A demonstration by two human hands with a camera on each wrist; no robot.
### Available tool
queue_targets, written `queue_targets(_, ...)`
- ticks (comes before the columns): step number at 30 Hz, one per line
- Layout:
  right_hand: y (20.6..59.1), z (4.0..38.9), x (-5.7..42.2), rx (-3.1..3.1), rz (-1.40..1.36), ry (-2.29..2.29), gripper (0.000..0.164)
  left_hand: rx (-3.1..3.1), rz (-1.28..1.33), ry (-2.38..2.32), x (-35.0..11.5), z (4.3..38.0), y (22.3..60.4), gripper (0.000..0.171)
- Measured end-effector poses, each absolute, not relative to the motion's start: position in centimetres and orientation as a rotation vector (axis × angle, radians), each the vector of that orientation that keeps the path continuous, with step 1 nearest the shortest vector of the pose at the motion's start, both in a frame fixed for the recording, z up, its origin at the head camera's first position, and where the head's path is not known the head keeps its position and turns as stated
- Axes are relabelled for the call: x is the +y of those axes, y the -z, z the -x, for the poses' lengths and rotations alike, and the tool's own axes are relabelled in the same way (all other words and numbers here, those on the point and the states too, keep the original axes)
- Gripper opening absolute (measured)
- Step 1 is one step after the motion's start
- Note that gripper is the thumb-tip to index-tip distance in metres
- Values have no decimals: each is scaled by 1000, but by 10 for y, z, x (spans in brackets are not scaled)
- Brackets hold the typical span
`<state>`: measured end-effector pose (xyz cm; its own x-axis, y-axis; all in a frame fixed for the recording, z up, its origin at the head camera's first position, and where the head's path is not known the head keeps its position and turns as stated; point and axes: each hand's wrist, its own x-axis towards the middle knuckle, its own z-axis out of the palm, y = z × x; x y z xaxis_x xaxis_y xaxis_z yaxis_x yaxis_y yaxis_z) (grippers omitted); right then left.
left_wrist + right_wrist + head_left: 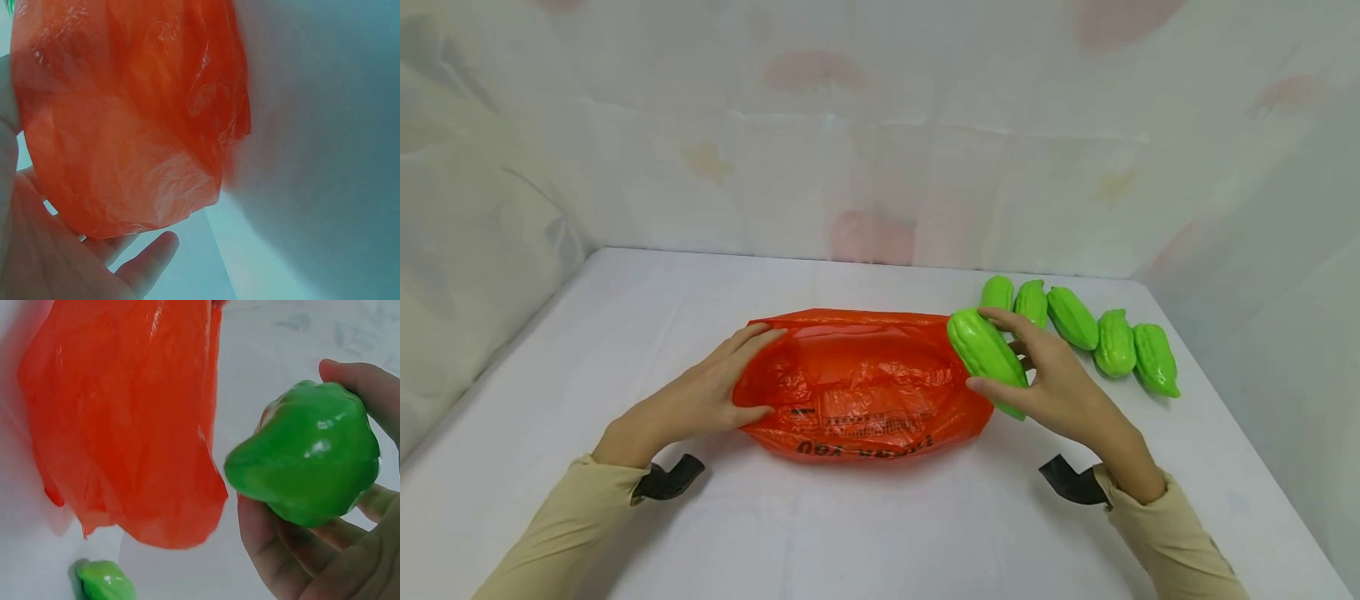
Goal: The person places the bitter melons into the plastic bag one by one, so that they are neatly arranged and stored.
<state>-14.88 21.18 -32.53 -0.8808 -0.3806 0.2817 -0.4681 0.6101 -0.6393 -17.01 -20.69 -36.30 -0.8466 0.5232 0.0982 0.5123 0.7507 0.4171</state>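
A red-orange plastic bag (865, 383) with dark print lies on the white table, its mouth facing up and spread wide. My left hand (700, 392) holds the bag's left end, thumb at the near rim and fingers at the far rim. Part of that hand is hidden behind the bag (125, 125) in the left wrist view. My right hand (1060, 383) grips a glossy green bitter melon (988, 350) between thumb and fingers, at the right end of the bag's mouth. The melon (312, 456) appears end-on beside the bag in the right wrist view.
Several more green bitter melons (1116, 343) lie in a loose row at the table's back right. A patterned pale cloth (865, 167) rises behind the table and on both sides. Black straps (673, 479) stick out at both wrists.
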Motion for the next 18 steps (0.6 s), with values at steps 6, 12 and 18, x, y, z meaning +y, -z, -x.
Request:
queue_targets(6, 326, 152, 200, -2661, -771, -1166, 75, 2920, -867, -680, -207, 169, 363, 92)
queue_targets(12, 327, 156, 187, -2654, -801, -1165, 75, 2924, -856, -669, -206, 169, 362, 93)
queue_targets(18, 326, 161, 172, -2666, -781, -1190, 77, 2920, -846, -678, -206, 170, 362, 93)
